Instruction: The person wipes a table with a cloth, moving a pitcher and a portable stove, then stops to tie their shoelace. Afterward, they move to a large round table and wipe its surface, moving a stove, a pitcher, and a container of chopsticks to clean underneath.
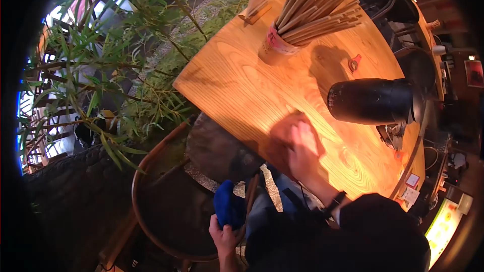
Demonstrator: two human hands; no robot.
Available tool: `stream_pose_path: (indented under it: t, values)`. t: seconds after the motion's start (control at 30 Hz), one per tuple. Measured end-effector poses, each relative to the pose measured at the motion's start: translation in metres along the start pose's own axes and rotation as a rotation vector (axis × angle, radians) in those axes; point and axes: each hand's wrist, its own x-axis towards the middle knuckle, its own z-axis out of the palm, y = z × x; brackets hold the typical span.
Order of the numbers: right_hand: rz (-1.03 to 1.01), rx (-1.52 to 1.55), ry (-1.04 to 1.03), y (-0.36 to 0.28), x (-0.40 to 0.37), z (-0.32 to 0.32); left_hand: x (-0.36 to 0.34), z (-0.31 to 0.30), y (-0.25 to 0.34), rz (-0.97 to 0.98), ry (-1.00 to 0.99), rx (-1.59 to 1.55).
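sleeve [383, 231]: dark, ran up to the right hand [302, 148].
left hand [224, 236]: closed round a blue cloth [229, 206] at the chair [138, 181] rim, well apart from the right hand.
right hand: lay flat, fingers together, on the surface [237, 85]. It was blurred, and I could not tell what was under it.
jug [373, 100]: black, near the right hand, just beyond it.
cup [275, 48]: packed with chopsticks [317, 5], well beyond both hands.

your right hand [297, 146] is blurred on the worktop [237, 80], so its grip is unclear, perhaps flat. your left hand [224, 234] has its fingertips hidden behind the blue cloth [229, 206].
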Motion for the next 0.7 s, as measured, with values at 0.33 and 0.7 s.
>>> stream_pose_path:
  t: [0.33,0.7]
  values:
    - [-0.298,0.006,0.390,-0.082,0.166,0.088,-0.002,-0.007,-0.017,0.194,-0.048,0.043]
    - [-0.201,0.134,-0.092,0.015,-0.073,-0.024,0.022,0.029,0.069,0.233,-0.128,0.300]
